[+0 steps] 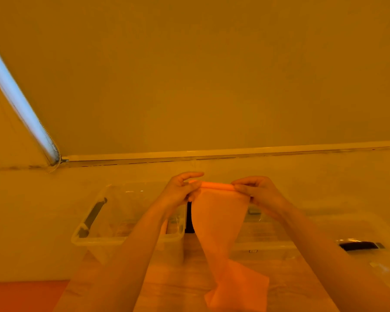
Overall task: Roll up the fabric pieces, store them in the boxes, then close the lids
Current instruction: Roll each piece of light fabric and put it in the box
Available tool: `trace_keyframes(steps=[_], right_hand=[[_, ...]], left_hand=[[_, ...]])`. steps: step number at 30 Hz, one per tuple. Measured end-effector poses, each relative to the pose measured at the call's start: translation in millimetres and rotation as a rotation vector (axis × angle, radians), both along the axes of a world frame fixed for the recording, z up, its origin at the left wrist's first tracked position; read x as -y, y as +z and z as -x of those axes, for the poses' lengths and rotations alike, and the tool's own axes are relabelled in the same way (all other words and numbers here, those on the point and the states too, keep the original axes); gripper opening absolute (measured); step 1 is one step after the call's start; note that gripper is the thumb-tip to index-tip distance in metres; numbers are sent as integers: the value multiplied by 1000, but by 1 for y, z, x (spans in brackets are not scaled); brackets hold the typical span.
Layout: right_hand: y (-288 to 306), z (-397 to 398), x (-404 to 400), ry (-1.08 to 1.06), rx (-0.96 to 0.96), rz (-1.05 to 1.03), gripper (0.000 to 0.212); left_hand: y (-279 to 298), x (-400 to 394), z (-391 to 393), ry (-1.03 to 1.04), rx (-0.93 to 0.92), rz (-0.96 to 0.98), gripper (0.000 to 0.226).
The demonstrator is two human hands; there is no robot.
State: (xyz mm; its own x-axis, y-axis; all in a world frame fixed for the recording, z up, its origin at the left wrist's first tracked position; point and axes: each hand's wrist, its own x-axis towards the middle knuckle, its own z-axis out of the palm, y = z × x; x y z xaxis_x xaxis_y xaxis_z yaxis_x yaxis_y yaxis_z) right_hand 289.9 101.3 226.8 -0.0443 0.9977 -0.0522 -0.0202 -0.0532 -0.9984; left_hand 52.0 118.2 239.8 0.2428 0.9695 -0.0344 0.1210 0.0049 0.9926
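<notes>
The loose tail of an orange fabric strip [218,224] is draped on the table [180,287]. Its rolled top edge is pinched between the left hand [178,190] and right hand [259,192], held above two clear boxes [113,212]; their contents cannot be made out.

Two bare forearms reach toward twelve o'clock. Left hand [180,190] and right hand [256,192], raised side by side, fingers curled, each pinching one end of a roll.
</notes>
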Motion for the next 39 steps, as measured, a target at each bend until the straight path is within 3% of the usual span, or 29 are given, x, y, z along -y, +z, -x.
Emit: trace_keyframes(steps=[7, 17, 19, 23, 25, 28, 31, 35, 39], right_hand=[[60, -15, -17, 127, 194, 3, 31], [166, -17, -28, 101, -20, -274, 23], [170, -18, -27, 134, 70, -307, 19], [154, -22, -29, 176, 404, -189, 10], [140, -23, -29, 196, 387, -107, 11], [118, -22, -28, 187, 213, -40, 15], [101, -20, -27, 154, 67, 5, 18], [87, -19, -26, 136, 62, 19, 19], [74, -19, -25, 134, 79, 8, 23]], left_hand=[[44, -21, -6, -45, -180, -64, 18], [154, -29, -9, -139, 128, -250, 16], [162, -31, -8, -158, -10, -261, 15], [148, -42, -6, -163, -519, -230, 9], [134, -43, -4, -160, -552, -197, 10], [112, -41, -3, -214, -461, -191, 10], [86, -42, -5, -273, -209, -106, 8], [69, -41, -10, -260, 91, 29, 13], [59, -38, -15, -198, 214, 53, 23]])
